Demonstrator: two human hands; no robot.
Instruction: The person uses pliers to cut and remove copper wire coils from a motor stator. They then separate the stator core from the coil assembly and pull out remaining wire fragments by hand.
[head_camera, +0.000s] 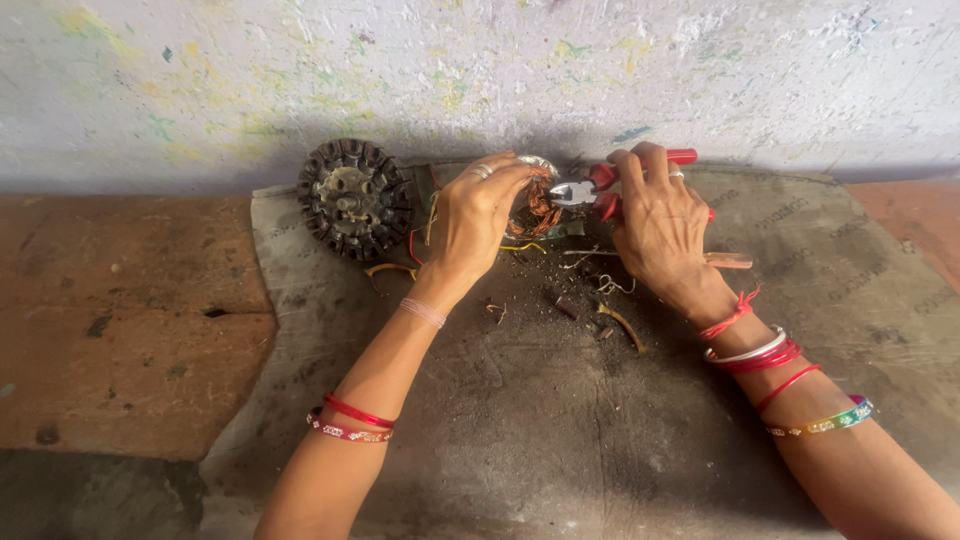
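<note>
- The left hand is wrapped around a small motor stator with coppery windings, gripping it from its left side and tilting the open face toward the other hand, so the windings seem steadied and exposed for the tool.
- The right hand is clenched on the red handles of a pair of pliers; the metal jaws point left and meet the copper coil at the stator's right edge, apparently biting or pulling at wire there.
- Both hands hold the work just above a grey, dirty mat spread on the floor, which seems placed to catch scraps.
- Just below the hands, bits of cut wire and insulation lie scattered on the mat.
- Left of the left hand, close beside it, a round dark rotor-like disc with a slotted rim rests flat by the wall, set apart from the piece in hand.
- Bangles and thread bands ring both wrists.
</note>
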